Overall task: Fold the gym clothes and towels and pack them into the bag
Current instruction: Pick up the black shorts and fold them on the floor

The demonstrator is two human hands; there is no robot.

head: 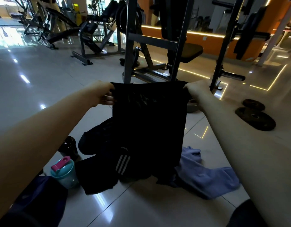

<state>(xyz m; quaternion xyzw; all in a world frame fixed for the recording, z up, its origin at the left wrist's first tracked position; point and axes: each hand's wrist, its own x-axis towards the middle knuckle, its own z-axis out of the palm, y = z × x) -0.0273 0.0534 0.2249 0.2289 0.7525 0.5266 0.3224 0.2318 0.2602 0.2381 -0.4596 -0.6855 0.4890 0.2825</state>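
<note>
1. Hands first: your left hand [104, 94] and right hand [193, 90] reach out ahead of you at the same height, arms bare.
2. Each hand pinches one top corner of a black garment [149, 122], fingers curled round the cloth edge.
3. The garment hangs flat and stretched between your hands. Its lower edge reaches down to the clothes on the floor.
4. Below and left of it, a heap of dark clothes [95, 140] lies on the glossy tiled floor [141, 207]. One piece shows three pale stripes.
5. A light blue towel [207, 177] lies crumpled on the floor to the right, touching the heap.
6. A teal shaker bottle [64, 172] with a pink lid stands upright just left of the heap, with a dark bottle [68, 146] behind it.
7. A dark blue fabric shape [43, 194] sits under your left forearm. You cannot tell whether it is the bag.
8. Two weight plates [256, 118] lie flat far right, and a metal rack [157, 41] stands behind the garment.
</note>
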